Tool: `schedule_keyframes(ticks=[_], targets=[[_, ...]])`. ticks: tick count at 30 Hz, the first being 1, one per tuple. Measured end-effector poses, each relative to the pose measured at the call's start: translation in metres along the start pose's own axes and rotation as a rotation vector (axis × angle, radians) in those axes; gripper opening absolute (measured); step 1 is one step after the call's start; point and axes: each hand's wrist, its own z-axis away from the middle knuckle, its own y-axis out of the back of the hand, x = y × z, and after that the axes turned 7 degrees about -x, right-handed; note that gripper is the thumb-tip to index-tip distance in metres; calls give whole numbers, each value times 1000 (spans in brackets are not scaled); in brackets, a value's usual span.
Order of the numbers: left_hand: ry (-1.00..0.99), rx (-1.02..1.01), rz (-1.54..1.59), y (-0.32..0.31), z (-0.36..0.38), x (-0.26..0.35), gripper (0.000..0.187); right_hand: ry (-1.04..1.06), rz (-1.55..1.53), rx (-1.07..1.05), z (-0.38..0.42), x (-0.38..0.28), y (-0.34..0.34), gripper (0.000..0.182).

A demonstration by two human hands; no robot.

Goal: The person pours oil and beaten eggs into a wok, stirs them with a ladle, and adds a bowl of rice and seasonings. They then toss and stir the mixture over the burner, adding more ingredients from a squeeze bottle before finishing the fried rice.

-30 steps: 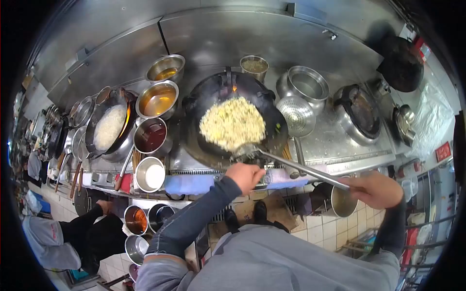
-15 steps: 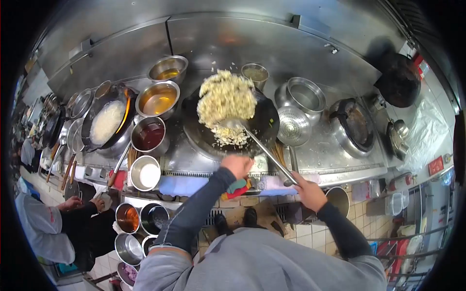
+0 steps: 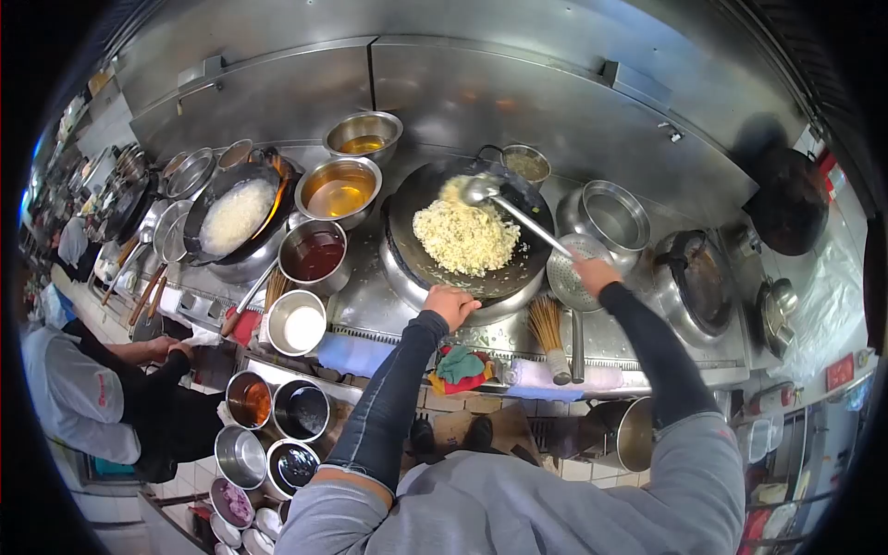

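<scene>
Fried rice (image 3: 465, 233) lies heaped in a large dark wok (image 3: 430, 190) on the stove. My left hand (image 3: 450, 303) is closed on the wok's near rim. In my right hand (image 3: 595, 270) is the handle of a metal ladle (image 3: 481, 190), whose bowl rests at the far side of the rice. A perforated strainer (image 3: 575, 268) lies just right of the wok, below my right forearm. Under it, a bamboo brush (image 3: 548, 333) stands near the counter's front edge. A folded green cloth (image 3: 458, 363) lies below my left hand.
Left of the wok are bowls of yellow liquid (image 3: 339, 192) and a pot of dark red sauce (image 3: 314, 257). Another wok (image 3: 199, 217) holds white food, with flame at its side. A covered pot (image 3: 689, 287) stands right. A co-worker (image 3: 88, 398) is at the lower left.
The rice, tossed up above the wok before, now lies in it. The ladle and my right hand have moved up and away from me. The whole view has shifted.
</scene>
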Motion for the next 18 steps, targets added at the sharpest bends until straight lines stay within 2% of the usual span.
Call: schedule_keyframes(ticks=[1,2,4,5,6,8,10,12,14,15,16,17,18], targets=[[8,-8,4,2,-1,-1,32,107,25,52,-10,-17,-21,44],[16,-14,11,3,-2,0,32,119,-145,102,-2,-44,-28,44],[2,-8,6,4,-1,1,32,38,-174,-3,34,-88,-25,43],[-3,8,-7,5,-2,2,31,70,-337,19,62,-97,-29,43],[-10,34,0,4,-2,4,31,113,-307,58,80,-93,-51,49],[-26,32,1,0,-4,3,30,40,-333,-67,136,-98,-12,47],[-12,21,-12,1,-5,7,32,15,-312,-44,148,-61,-16,46],[-23,-21,-4,3,-6,4,33,-7,-287,-27,140,-56,-24,44],[-63,-101,45,4,-12,-1,34,-51,-370,174,99,-69,-35,38],[-69,-107,51,6,-14,-3,34,-87,-370,121,79,-93,-33,36],[-47,-170,61,11,-16,-5,34,-45,-396,222,60,-110,-60,38],[-23,-234,73,13,-16,-2,34,37,-371,219,51,-125,-77,38],[55,-251,63,21,-15,9,33,-16,-471,170,62,-145,-76,36]])
